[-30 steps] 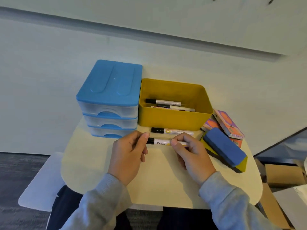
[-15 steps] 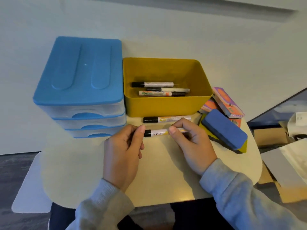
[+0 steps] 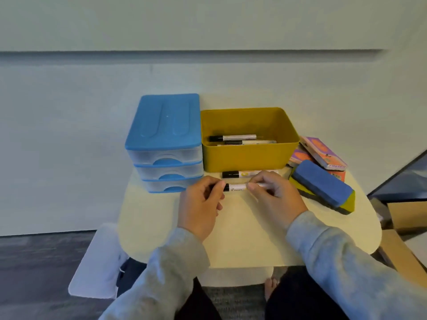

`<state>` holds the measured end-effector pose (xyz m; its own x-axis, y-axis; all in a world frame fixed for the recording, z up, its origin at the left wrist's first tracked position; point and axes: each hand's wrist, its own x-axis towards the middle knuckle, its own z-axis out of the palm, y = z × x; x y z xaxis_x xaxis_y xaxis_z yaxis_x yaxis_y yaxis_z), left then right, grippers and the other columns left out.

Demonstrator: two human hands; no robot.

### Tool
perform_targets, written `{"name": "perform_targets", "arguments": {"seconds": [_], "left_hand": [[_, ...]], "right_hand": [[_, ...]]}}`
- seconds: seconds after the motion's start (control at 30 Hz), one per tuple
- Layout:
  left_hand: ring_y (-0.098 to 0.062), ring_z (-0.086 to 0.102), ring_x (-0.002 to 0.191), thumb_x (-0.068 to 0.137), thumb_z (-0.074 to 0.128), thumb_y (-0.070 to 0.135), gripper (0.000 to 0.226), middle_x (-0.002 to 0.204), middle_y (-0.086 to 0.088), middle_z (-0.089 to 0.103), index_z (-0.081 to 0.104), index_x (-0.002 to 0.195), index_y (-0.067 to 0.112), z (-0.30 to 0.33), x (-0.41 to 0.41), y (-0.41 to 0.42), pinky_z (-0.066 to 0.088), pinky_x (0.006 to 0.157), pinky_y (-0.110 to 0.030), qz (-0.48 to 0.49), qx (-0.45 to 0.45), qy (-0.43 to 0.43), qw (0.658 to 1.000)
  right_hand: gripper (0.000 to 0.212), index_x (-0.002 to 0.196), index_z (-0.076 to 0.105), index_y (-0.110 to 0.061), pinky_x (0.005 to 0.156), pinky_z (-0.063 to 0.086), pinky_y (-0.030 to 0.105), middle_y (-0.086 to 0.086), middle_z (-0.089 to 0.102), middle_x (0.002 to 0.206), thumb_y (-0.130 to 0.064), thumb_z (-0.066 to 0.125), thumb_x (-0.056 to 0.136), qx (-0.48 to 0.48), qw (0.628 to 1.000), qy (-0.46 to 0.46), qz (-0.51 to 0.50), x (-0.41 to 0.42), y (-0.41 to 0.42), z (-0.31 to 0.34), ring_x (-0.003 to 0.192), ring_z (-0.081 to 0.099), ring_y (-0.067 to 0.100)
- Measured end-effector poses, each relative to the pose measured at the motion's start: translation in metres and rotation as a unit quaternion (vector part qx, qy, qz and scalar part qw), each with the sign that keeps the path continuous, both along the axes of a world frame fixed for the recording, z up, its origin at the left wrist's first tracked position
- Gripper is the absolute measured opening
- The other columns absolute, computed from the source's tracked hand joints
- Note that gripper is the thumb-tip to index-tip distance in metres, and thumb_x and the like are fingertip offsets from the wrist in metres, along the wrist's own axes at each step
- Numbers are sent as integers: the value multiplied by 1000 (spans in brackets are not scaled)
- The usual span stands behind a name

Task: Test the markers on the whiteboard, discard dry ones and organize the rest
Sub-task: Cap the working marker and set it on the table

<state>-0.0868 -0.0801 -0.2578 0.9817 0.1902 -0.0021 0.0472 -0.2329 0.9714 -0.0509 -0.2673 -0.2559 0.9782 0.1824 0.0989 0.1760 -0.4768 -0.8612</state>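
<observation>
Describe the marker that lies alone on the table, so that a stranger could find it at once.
Start at the yellow bin beside the blue-topped drawer unit. On the cream table, along the bin's front wall, lies the loose marker, black cap pointing left. Unlike the markers in the bin and the Pilot marker gripped by both hands, nothing holds or contains it.

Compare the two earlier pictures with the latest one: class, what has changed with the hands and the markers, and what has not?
Almost nothing. The left hand still pinches the black cap end of the marker and the right hand still holds its barrel; the cap is not yet off. Only the camera view shifted. The second marker, yellow bin, drawer unit and blue eraser stayed put.
</observation>
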Motion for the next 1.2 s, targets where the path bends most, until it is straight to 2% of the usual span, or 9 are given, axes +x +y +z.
{"name": "perform_targets", "arguments": {"seconds": [0.1,0.23,0.3,0.4,0.5,0.73,0.87,1.0,1.2], "left_hand": [[-8,63,60,96,64,24,7,82,9,68,71,98,25,-2,-5,0,54,63,-25,4,71,-28,997],[-10,64,63,93,67,17,23,100,14,63,69,110,32,-3,-10,-3,52,69,-20,-25,152,-68,986],[-12,63,65,93,67,19,27,107,19,59,67,114,36,-4,-11,-3,54,72,-23,-28,169,-72,983],[-9,62,68,93,67,20,31,119,24,54,66,120,35,-4,-10,-4,53,77,-22,-30,200,-81,976],[-8,60,74,91,68,19,30,122,23,51,67,118,33,-3,-12,-7,48,75,-13,-26,228,-98,968],[-9,59,78,92,68,17,24,120,19,49,68,113,28,-5,-14,-12,46,73,-11,-20,255,-99,962],[-11,59,78,90,70,16,24,116,21,50,69,112,26,-5,-15,-12,47,73,-12,-26,257,-92,962],[-11,58,76,90,70,17,21,113,21,51,69,110,25,-5,-16,-12,46,74,-11,-31,265,-89,960],[-12,58,75,91,69,18,20,110,19,51,70,110,23,-7,-16,-13,40,74,-3,-34,281,-82,956]], "right_hand": [[5,97,67,-31,72,40,26,-10,53,101,-34,65,94,-119,989,-80,32,5,-7,6,84,52,5],[16,110,63,-28,69,51,38,-3,43,118,-36,56,98,-302,941,-146,47,10,-16,17,80,56,23],[15,108,63,-26,61,49,35,-1,42,126,-33,54,99,-348,921,-174,26,11,-16,15,73,55,25],[10,104,65,-23,52,39,30,1,48,121,-26,60,96,-322,924,-203,36,12,-16,6,69,58,27],[10,103,67,-23,52,34,29,3,54,112,-23,61,95,-295,930,-214,43,16,-13,-5,75,61,28],[15,112,59,-28,59,50,34,-4,47,113,-26,58,97,-260,945,-199,13,21,-12,-8,76,58,24],[22,117,57,-28,53,45,32,-4,47,115,-24,61,96,-255,946,-200,21,19,-12,-8,75,59,24],[29,123,53,-28,54,39,29,-5,47,118,-22,59,96,-256,945,-204,28,18,-12,-8,80,58,23],[15,108,56,-26,51,48,36,-4,46,108,-19,60,96,-258,942,-212,33,14,-13,-5,72,54,22]]}}
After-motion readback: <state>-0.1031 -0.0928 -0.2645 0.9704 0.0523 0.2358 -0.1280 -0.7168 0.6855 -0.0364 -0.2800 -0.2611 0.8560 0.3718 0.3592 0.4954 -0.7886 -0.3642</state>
